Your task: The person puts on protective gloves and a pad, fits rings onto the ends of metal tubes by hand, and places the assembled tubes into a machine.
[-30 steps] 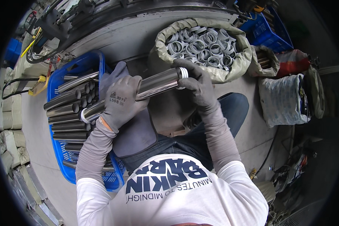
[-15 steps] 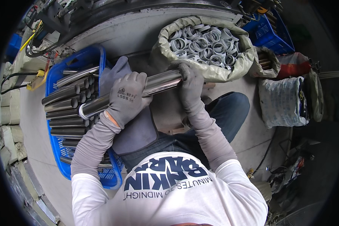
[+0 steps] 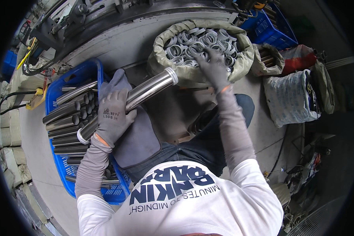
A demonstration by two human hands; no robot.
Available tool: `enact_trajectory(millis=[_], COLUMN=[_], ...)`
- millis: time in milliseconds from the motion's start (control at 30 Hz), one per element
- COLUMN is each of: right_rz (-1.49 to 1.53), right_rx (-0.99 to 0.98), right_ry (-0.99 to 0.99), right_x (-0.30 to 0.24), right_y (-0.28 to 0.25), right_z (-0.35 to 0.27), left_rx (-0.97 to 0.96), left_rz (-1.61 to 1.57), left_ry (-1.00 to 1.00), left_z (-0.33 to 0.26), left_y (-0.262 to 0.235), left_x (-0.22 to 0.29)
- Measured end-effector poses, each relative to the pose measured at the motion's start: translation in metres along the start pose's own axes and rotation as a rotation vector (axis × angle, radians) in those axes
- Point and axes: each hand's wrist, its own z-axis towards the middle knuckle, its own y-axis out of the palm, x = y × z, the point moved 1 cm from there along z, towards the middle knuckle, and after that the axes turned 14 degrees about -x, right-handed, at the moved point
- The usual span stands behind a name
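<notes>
My left hand [image 3: 113, 114], in a grey coated glove, is wrapped round a shiny metal tube [image 3: 148, 91] that slants up to the right over my lap. One pale plastic ring [image 3: 172, 76] sits around the tube's upper end. A second pale ring [image 3: 82, 136] is around its lower end, near my left wrist. My right hand [image 3: 215, 70], gloved alike, is over the front part of a woven sack [image 3: 243, 70] full of loose grey-white rings [image 3: 197, 48]. Its fingers are apart and touch or hover over the rings; nothing shows in its grasp.
A blue plastic basket [image 3: 50, 103] with several metal tubes [image 3: 65, 113] stands at my left. Beyond lies a machine bed [image 3: 118, 29]. Further right are a blue crate [image 3: 266, 27], a smaller sack [image 3: 272, 59] and a stuffed white bag [image 3: 290, 96]. A grey cloth [image 3: 139, 137] covers my thigh.
My right hand has left the tube's upper end and moved over the sack of rings. That end now shows a ring. My left hand has shifted slightly left and down with the tube.
</notes>
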Motion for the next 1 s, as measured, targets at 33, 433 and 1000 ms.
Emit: enact_trajectory(millis=[33,433,1000], right_rz=[-0.356,0.225,2.036], right_rx=[-0.141,-0.271,-0.338], right_ry=[0.209,0.308,-0.069], right_x=[0.01,0.076,0.021], right_y=[-0.017,-0.017,-0.035], right_z=[0.012,0.025,-0.027], left_rx=[0.001,0.038,0.332], left_rz=[-0.001,-0.052,0.238], left_ry=[-0.003,0.093,0.178], left_z=[-0.002,-0.005,0.109], left_y=[0.002,0.005,-0.089], left_x=[-0.002,-0.01,-0.011])
